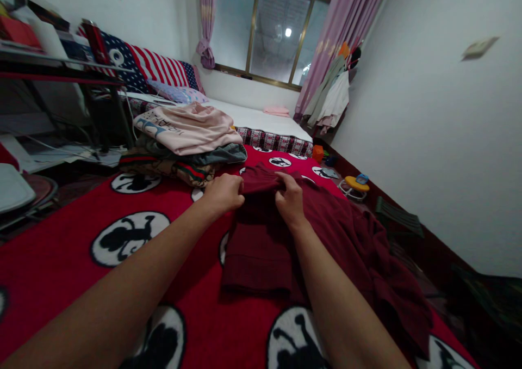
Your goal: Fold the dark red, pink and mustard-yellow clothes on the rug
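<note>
A dark maroon garment (338, 233) is spread over the red blanket, with one folded section (258, 254) lying toward me. My left hand (226, 192) is closed on the far left edge of the cloth. With thumb and fingers, my right hand (290, 197) pinches the same raised strip a little to the right. Between both hands the fabric is lifted slightly off the bed. Just beyond my left hand sits a pile of clothes, with a pale pink printed top (196, 127) above a grey-green piece (222, 155) and a brown patterned one (171, 167).
The red blanket (73, 271) has white round patches with black figures. Behind it stands a white-topped bed (240, 114). A cluttered desk (61, 69) is at left, with a chair (16, 186) below. Along the right wall are a yellow stool (356, 184) and a dark folding stool (399, 216).
</note>
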Demonstrator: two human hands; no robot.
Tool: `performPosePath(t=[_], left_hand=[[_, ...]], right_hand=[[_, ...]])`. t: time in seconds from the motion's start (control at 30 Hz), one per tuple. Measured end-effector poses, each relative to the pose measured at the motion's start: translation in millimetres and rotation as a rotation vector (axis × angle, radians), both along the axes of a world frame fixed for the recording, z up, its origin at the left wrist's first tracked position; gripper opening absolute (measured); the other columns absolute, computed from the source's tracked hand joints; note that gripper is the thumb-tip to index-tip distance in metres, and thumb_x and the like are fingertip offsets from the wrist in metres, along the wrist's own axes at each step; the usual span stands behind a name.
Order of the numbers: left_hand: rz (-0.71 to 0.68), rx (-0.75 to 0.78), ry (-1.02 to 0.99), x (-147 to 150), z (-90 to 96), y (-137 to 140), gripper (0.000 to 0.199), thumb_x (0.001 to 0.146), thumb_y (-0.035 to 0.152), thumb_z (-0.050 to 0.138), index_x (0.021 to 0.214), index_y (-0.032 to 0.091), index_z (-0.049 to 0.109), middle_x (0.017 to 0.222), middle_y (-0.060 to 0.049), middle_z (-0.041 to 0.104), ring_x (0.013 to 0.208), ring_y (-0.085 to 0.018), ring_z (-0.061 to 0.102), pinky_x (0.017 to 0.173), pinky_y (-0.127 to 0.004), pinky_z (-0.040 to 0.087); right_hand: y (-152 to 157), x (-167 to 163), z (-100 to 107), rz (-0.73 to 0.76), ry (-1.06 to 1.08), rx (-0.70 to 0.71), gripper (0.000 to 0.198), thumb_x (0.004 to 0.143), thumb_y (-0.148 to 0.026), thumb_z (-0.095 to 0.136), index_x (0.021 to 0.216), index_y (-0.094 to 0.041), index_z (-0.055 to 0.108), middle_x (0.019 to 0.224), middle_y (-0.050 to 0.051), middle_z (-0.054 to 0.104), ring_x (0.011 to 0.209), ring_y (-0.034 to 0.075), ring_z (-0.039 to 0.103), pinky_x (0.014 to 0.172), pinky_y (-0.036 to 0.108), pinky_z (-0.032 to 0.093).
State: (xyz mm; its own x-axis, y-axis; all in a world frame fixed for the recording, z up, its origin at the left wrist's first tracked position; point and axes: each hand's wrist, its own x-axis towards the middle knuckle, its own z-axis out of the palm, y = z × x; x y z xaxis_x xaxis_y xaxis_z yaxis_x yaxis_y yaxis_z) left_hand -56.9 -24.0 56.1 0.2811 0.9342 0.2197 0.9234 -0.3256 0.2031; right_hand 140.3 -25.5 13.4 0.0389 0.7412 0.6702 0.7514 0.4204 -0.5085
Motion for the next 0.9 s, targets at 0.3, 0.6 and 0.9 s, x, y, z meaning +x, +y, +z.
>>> performPosePath(t=[0.3, 0.6, 0.9], left_hand=[[-0.213, -0.153, 0.111, 17, 8.4, -23, 0.015, 0.071, 0.035, 0.065, 0.073, 0.024, 0.075, 0.076, -0.008, 0.072, 0.078, -0.026, 0.068, 0.066, -0.029, 0.047], [-0.17, -0.049, -0.075, 20, -15.9, -7, 0.021, 0.081, 0.037, 0.058, 0.083, 0.025, 0.075, 0.087, -0.006, 0.074, 0.084, -0.026, 0.067, 0.066, -0.03, 0.045], [-0.296, 0.152, -0.222, 27, -36.7, -3, 0.021, 0.087, 0.03, 0.057, 0.09, 0.022, 0.075, 0.101, -0.007, 0.068, 0.098, -0.023, 0.061, 0.084, -0.031, 0.048]], right_hand=[[-14, 38, 48, -0.408, -0.196, -0.413, 0.028, 0.075, -0.032, 0.057, 0.096, -0.028, 0.076, 0.096, 0.003, 0.075, 0.095, 0.027, 0.067, 0.084, 0.037, 0.049], [2, 53, 9, -0.498, -0.233, -0.591, 0.061, 0.074, -0.056, 0.066, 0.121, -0.016, 0.065, 0.12, 0.018, 0.066, 0.11, 0.034, 0.062, 0.088, 0.044, 0.048], [2, 52, 9, -0.446, -0.108, -0.086, 0.024, 0.084, -0.019, 0.05, 0.093, -0.018, 0.072, 0.098, 0.009, 0.069, 0.092, 0.021, 0.063, 0.086, 0.032, 0.048]])
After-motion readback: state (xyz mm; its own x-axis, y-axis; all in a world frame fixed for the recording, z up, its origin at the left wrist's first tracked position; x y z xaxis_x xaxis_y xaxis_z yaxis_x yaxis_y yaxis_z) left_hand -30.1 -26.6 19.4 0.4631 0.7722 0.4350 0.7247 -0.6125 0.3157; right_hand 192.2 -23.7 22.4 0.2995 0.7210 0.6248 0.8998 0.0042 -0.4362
